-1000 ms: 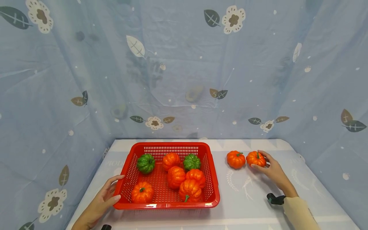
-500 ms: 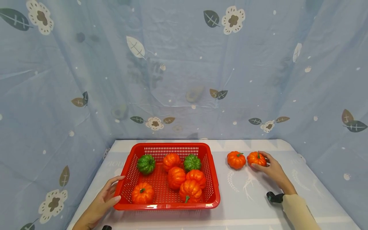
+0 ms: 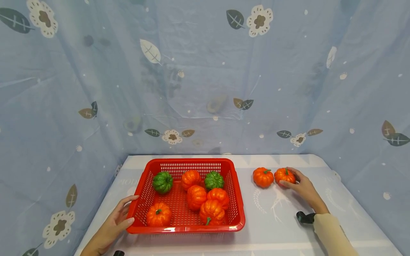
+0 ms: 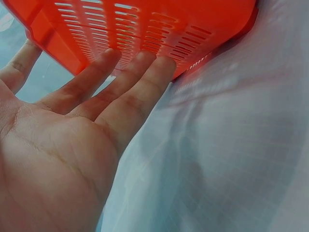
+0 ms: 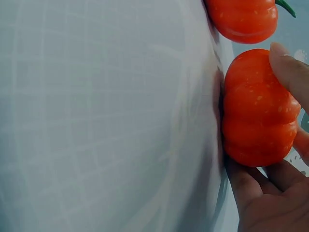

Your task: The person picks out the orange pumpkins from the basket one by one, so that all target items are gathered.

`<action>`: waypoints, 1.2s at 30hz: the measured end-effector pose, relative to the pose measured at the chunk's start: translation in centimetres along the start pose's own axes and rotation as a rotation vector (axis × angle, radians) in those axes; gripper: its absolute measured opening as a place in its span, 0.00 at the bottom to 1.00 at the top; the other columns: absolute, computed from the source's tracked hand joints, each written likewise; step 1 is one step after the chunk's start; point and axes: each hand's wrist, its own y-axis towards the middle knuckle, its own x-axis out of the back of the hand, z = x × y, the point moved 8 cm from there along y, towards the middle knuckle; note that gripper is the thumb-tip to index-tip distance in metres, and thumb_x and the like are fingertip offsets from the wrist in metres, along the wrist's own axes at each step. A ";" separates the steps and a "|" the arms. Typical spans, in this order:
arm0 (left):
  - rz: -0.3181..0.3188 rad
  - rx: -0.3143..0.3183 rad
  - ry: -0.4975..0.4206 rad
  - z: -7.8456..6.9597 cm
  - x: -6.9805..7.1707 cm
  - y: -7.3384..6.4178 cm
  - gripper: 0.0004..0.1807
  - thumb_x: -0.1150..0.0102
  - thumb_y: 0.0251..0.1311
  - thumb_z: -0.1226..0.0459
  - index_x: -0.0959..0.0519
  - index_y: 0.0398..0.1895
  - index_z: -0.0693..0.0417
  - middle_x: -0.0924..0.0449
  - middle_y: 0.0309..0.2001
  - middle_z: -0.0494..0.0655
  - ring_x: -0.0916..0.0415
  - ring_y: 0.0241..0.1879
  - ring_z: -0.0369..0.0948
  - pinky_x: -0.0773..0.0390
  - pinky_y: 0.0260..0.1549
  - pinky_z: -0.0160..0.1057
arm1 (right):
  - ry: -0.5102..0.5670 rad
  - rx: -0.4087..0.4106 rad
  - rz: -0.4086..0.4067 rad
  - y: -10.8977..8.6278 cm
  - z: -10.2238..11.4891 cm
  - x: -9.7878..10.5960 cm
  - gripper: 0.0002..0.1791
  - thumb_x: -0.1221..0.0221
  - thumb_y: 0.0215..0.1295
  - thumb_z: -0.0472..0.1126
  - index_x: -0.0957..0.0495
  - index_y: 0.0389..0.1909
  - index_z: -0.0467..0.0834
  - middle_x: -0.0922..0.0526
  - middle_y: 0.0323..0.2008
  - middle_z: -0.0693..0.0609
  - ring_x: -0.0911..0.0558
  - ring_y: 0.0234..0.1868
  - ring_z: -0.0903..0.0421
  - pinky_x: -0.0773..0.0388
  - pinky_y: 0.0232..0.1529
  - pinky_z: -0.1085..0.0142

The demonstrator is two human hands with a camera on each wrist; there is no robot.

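In the head view my right hand [image 3: 302, 187] holds a small orange pumpkin [image 3: 283, 176] on the table, thumb at its front and fingers behind and to its right. The right wrist view has the thumb on this pumpkin [image 5: 260, 111] and fingers beneath its near end. A second orange pumpkin [image 3: 263, 177] with a green stem sits close on its left. At the far side, my left hand [image 3: 112, 222] touches the left wall of a red plastic basket [image 3: 192, 161]; the left wrist view shows its fingers [image 4: 137, 94] extended against the slotted basket side [image 4: 159, 24].
Inside the basket lie several orange pumpkins [image 3: 196, 197] and two green ones, one at the back left [image 3: 162, 182] and one at the back right [image 3: 214, 180]. A pale patterned cloth covers the table [image 3: 269, 231]. Blue floral curtains [image 3: 198, 81] enclose the back and sides.
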 end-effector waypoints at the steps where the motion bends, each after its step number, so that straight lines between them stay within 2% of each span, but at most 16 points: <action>1: -0.006 0.005 0.000 0.0 0.0 0.0 0.37 0.40 0.70 0.63 0.46 0.77 0.47 0.46 0.76 0.66 0.32 0.66 0.50 0.17 0.50 0.47 | 0.003 -0.002 0.001 0.0 0.1 0.0 0.53 0.32 0.64 0.60 0.48 0.81 0.42 0.43 0.76 0.30 0.39 0.71 0.28 0.36 0.67 0.34; 4: -0.007 0.010 0.002 0.1 0.0 0.0 0.37 0.39 0.69 0.62 0.46 0.77 0.46 0.46 0.76 0.66 0.32 0.66 0.51 0.17 0.51 0.47 | 0.010 0.012 -0.018 -0.1 0.7 0.6 0.53 0.33 0.66 0.59 0.49 0.81 0.41 0.45 0.76 0.29 0.41 0.73 0.28 0.37 0.68 0.35; 6: 0.007 -0.014 0.004 -0.1 0.0 0.0 0.36 0.41 0.71 0.64 0.46 0.77 0.46 0.46 0.76 0.67 0.30 0.65 0.47 0.17 0.51 0.46 | 0.005 0.044 -0.056 -0.2 1.5 1.3 0.51 0.34 0.68 0.58 0.48 0.81 0.41 0.44 0.76 0.30 0.42 0.73 0.29 0.38 0.68 0.35; 11: 0.041 -0.078 0.000 -0.8 0.0 0.0 0.35 0.45 0.72 0.68 0.47 0.78 0.50 0.47 0.75 0.70 0.27 0.59 0.31 0.19 0.50 0.39 | -0.048 0.103 -0.208 -0.8 4.2 3.7 0.41 0.42 0.74 0.59 0.40 0.77 0.38 0.36 0.73 0.33 0.37 0.71 0.32 0.36 0.66 0.35; 14: 0.027 -0.060 0.000 -0.7 0.1 0.1 0.35 0.43 0.72 0.66 0.46 0.77 0.49 0.46 0.75 0.69 0.27 0.59 0.32 0.18 0.50 0.40 | -0.069 0.118 -0.284 -1.2 6.1 4.6 0.38 0.44 0.75 0.59 0.36 0.75 0.39 0.32 0.71 0.36 0.33 0.69 0.35 0.32 0.64 0.37; 15: 0.021 -0.049 0.000 -0.6 0.1 0.1 0.35 0.43 0.71 0.65 0.46 0.77 0.48 0.46 0.75 0.69 0.28 0.60 0.35 0.18 0.50 0.41 | -0.073 0.127 -0.301 -1.3 6.9 4.8 0.37 0.44 0.75 0.60 0.35 0.74 0.40 0.30 0.70 0.37 0.32 0.69 0.36 0.29 0.64 0.40; 18: 0.004 -0.015 -0.002 -0.2 0.1 0.1 0.36 0.41 0.70 0.64 0.45 0.77 0.48 0.45 0.75 0.68 0.30 0.64 0.46 0.16 0.50 0.46 | -0.068 0.185 -0.318 -1.5 9.4 4.8 0.33 0.44 0.76 0.58 0.31 0.72 0.42 0.27 0.67 0.40 0.29 0.66 0.40 0.25 0.62 0.62; 21: 0.002 0.001 -0.004 0.1 0.1 0.1 0.35 0.41 0.70 0.63 0.45 0.76 0.47 0.44 0.75 0.67 0.31 0.65 0.52 0.16 0.50 0.48 | -0.055 0.257 -0.304 -1.7 12.0 4.1 0.30 0.43 0.77 0.55 0.29 0.70 0.41 0.24 0.64 0.41 0.27 0.64 0.43 0.31 0.53 0.81; 24: 0.007 -0.006 -0.002 0.1 0.0 0.1 0.35 0.42 0.71 0.64 0.45 0.77 0.47 0.44 0.75 0.66 0.29 0.64 0.46 0.16 0.50 0.47 | -0.041 0.327 -0.257 -1.6 14.6 2.8 0.28 0.43 0.77 0.52 0.29 0.69 0.41 0.22 0.63 0.42 0.26 0.62 0.44 0.34 0.51 0.84; 27: 0.015 -0.031 -0.009 0.0 -0.1 -0.1 0.35 0.42 0.71 0.65 0.45 0.77 0.46 0.45 0.75 0.64 0.29 0.62 0.35 0.17 0.51 0.43 | -0.044 0.383 -0.190 -1.3 17.1 0.8 0.26 0.42 0.77 0.51 0.28 0.69 0.42 0.22 0.62 0.42 0.24 0.60 0.45 0.32 0.53 0.80; 29: 0.028 -0.050 -0.016 -0.2 -0.2 -0.1 0.35 0.43 0.72 0.66 0.45 0.77 0.47 0.46 0.75 0.64 0.29 0.61 0.30 0.18 0.51 0.41 | -0.059 0.413 -0.147 -1.2 18.7 -0.6 0.26 0.41 0.76 0.51 0.28 0.68 0.43 0.21 0.61 0.44 0.23 0.59 0.47 0.29 0.55 0.74; 33: 0.055 -0.085 -0.036 -0.6 -0.3 -0.3 0.34 0.46 0.73 0.68 0.46 0.78 0.49 0.48 0.75 0.66 0.29 0.60 0.28 0.19 0.51 0.39 | -0.059 0.475 -0.057 -1.2 21.5 -3.5 0.25 0.38 0.74 0.49 0.27 0.67 0.45 0.20 0.59 0.49 0.21 0.57 0.52 0.23 0.56 0.59; 36: 0.064 -0.094 -0.046 -0.6 -0.4 -0.4 0.34 0.47 0.73 0.68 0.46 0.78 0.50 0.49 0.75 0.67 0.28 0.60 0.29 0.19 0.51 0.39 | -0.031 0.544 -0.001 -1.3 23.3 -5.5 0.24 0.37 0.73 0.46 0.25 0.66 0.44 0.19 0.57 0.51 0.20 0.55 0.53 0.20 0.54 0.53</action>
